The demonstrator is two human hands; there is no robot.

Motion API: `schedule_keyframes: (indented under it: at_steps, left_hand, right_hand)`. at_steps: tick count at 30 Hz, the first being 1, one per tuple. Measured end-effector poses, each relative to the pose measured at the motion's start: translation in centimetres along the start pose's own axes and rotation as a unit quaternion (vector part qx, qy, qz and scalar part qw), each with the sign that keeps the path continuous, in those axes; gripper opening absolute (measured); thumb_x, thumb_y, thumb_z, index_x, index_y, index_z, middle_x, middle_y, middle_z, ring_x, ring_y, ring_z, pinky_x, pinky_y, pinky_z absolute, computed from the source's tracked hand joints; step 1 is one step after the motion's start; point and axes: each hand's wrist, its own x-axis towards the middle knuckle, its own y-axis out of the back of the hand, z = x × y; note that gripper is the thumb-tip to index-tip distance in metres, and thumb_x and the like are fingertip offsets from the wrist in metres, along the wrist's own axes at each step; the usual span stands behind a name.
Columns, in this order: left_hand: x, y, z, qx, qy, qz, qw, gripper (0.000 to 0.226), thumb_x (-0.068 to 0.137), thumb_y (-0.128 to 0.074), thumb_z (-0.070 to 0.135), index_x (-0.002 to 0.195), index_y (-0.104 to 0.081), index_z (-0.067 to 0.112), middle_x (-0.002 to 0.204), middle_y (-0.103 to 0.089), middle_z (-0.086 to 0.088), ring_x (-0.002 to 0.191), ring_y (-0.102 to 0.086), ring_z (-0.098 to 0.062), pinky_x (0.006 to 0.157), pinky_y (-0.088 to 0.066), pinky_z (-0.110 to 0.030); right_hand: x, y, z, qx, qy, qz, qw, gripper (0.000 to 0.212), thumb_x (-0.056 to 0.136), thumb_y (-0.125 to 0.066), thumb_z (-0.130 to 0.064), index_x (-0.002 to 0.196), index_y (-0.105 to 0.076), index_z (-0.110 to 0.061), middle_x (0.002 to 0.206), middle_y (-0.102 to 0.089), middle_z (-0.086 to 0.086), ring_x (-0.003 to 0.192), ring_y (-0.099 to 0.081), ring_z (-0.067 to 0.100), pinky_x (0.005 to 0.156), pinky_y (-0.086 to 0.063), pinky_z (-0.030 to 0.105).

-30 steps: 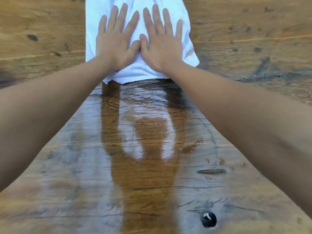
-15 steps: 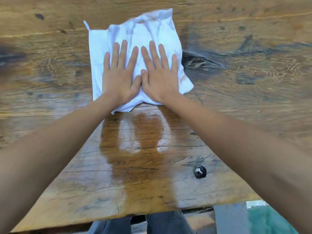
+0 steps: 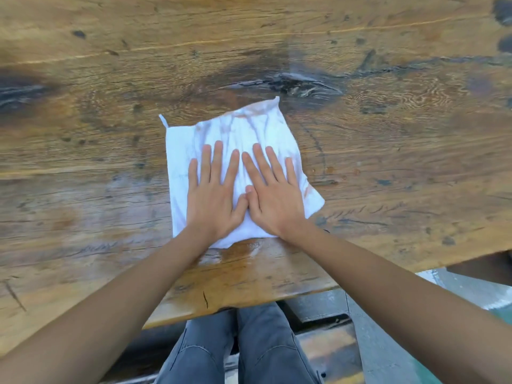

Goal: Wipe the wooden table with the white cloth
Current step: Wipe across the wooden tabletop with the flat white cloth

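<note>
A white cloth [image 3: 238, 134] lies flat on the wooden table [image 3: 388, 151], with brownish damp stains near its far edge and right side. My left hand [image 3: 214, 195] presses flat on the cloth's near left part, fingers straight and spread. My right hand [image 3: 273, 194] presses flat beside it on the near right part, and the two thumbs touch. A narrow wet patch [image 3: 241, 253] shines on the wood just in front of the cloth's near edge.
The table's near edge [image 3: 249, 303] runs across the lower frame. My legs in grey jeans [image 3: 235, 347] show below it. A dark knot [image 3: 299, 84] marks the wood beyond the cloth. Grey and green floor [image 3: 471, 292] lies at lower right.
Both hands have dragged the cloth toward the near edge of the table. The wet streak in front of it has shrunk, and the small dark spot on the wood is covered.
</note>
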Motion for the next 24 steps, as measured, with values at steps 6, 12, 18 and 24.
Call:
schedule_keyframes:
  at_steps: [6,12,18,24]
  left_hand:
    - [-5.6,-1.3,2.6,0.007,-0.004,-0.007,1.0,0.081,0.096,-0.029,0.057,0.164,-0.013,0.017,0.171,-0.001,-0.019,0.159,0.004,-0.037,0.126,-0.007,-0.06]
    - [-10.5,-2.6,5.3,0.0,-0.02,-0.004,1.0,0.081,0.094,-0.035,0.055,0.163,-0.019,0.016,0.17,-0.005,-0.023,0.158,0.0,-0.039,0.124,-0.012,-0.064]
    - [-12.7,-3.1,6.7,0.007,-0.066,-0.013,0.998,0.087,0.088,-0.047,0.06,0.163,-0.021,0.024,0.17,-0.008,-0.021,0.157,-0.004,-0.044,0.121,-0.013,-0.07]
    - [-12.3,-3.5,6.8,-0.008,-0.073,-0.009,0.997,0.089,0.081,-0.054,0.066,0.16,-0.029,0.034,0.171,-0.015,-0.013,0.157,-0.014,-0.039,0.118,-0.021,-0.068]
  right_hand:
    - [-6.4,-1.1,0.1,0.0,0.01,0.0,1.0,0.063,0.103,-0.029,-0.037,0.164,-0.019,-0.022,0.173,-0.009,0.003,0.16,-0.004,0.025,0.126,-0.009,0.057]
    - [-13.0,-2.0,-0.3,0.013,-0.033,0.009,0.999,0.065,0.102,-0.034,-0.038,0.164,-0.018,-0.025,0.173,-0.007,-0.001,0.16,-0.006,0.025,0.121,-0.018,0.063]
    - [-17.8,-2.0,-1.3,-0.001,-0.121,-0.021,0.992,0.064,0.102,-0.03,-0.038,0.164,-0.02,-0.023,0.172,-0.012,0.002,0.158,-0.014,0.032,0.112,-0.024,0.073]
    - [-17.8,-1.2,-2.6,0.015,-0.218,-0.023,0.975,0.06,0.104,-0.013,-0.041,0.155,-0.043,-0.028,0.166,-0.032,0.0,0.152,-0.032,0.03,0.11,-0.03,0.068]
